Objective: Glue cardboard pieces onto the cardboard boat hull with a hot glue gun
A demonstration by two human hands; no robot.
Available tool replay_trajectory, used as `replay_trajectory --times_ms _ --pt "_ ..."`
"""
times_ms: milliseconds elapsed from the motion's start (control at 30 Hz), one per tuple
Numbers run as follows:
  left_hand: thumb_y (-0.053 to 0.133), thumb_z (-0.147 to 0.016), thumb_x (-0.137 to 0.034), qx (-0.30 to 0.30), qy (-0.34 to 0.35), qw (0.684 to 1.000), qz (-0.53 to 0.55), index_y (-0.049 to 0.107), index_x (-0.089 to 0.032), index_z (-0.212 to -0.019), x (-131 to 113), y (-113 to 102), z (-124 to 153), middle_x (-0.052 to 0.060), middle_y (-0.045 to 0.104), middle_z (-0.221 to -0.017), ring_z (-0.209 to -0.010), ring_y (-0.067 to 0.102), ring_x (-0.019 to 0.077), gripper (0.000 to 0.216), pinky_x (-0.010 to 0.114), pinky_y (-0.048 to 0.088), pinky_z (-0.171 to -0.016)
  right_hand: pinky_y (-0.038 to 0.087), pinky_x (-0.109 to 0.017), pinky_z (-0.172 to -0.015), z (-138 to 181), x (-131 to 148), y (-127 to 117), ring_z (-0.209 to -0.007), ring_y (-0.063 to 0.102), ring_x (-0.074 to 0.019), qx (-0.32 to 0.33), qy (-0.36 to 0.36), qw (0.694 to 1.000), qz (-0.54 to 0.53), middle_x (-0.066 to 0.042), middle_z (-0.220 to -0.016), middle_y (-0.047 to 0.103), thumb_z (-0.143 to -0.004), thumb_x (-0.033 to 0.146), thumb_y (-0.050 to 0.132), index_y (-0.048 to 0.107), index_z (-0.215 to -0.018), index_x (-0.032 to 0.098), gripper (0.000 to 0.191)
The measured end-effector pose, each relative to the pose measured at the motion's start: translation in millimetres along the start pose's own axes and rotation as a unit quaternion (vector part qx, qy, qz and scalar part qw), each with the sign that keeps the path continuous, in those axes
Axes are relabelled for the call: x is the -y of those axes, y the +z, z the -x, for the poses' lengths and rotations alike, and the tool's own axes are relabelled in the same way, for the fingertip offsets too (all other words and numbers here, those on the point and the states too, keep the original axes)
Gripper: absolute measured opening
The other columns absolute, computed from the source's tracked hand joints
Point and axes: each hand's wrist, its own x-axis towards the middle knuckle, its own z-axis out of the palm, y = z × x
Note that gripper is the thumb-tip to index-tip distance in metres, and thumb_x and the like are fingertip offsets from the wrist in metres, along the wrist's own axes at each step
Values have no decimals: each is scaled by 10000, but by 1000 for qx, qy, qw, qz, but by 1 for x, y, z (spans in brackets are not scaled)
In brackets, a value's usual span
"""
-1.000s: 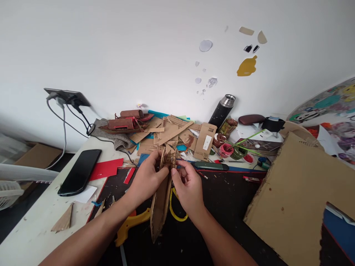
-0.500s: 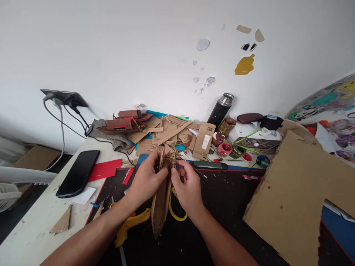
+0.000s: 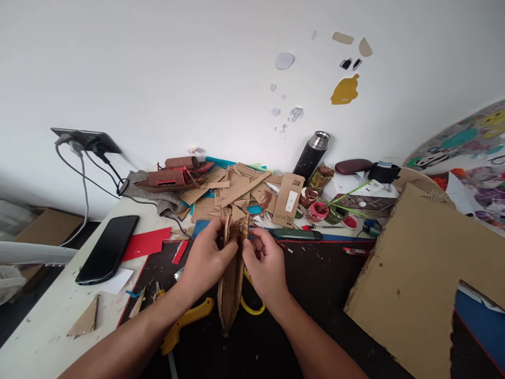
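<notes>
A long, narrow cardboard boat hull (image 3: 229, 297) is held over the dark mat, its pointed end toward me. My left hand (image 3: 211, 252) grips its left wall near the far end, thumb reaching inside. On the opposite wall, my right hand (image 3: 265, 260) pinches the edge between thumb and fingers. Below the hull, partly covered, lie a yellow glue gun (image 3: 185, 322) on the left and yellow-handled scissors (image 3: 252, 309) on the right. Finished brown model boats (image 3: 169, 178) stand at the back left.
Cardboard scraps (image 3: 240, 187) are heaped along the wall. A black thermos (image 3: 311, 155), paint jars (image 3: 319, 211) and a green cutter (image 3: 298, 234) sit behind my right hand. A large cardboard sheet (image 3: 410, 279) covers the right side. A phone (image 3: 107, 248) lies at the left.
The hull's near tip has shifted slightly right and up. Both hands keep their hold on the walls. The whole view has moved a little.
</notes>
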Motion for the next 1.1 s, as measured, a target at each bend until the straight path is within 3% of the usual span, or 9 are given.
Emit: replay_trajectory --times_ms 300,700,1100 --pt "654 -854 -282 9 4 1000 22 640 -248 -981 5 4 1 1 702 -921 -876 672 236 133 355 522 -801 336 -232 -477 -2 -3 -1 -510 454 -124 -7 5 1000 3 83 -591 486 -916 354 657 613 -909 223 139" --pt "644 -851 -259 -21 -8 998 54 635 -237 -996 10 1 -5 -8 683 -917 -852 640 217 146 345 489 -795 392 -250 -524 3 -6 1 -546 517 -136 8 -23 998 59 68 -640 549 -946 373 668 651 -1059 205 204" --pt "651 -808 -291 -8 -23 998 51 646 -230 -939 12 3 -8 -15 667 -850 -811 620 221 144 342 480 -766 310 -242 -474 1 -10 2 -488 440 -117 -7 -27 998 62 93 -576 480 -942 361 620 588 -919 231 136"
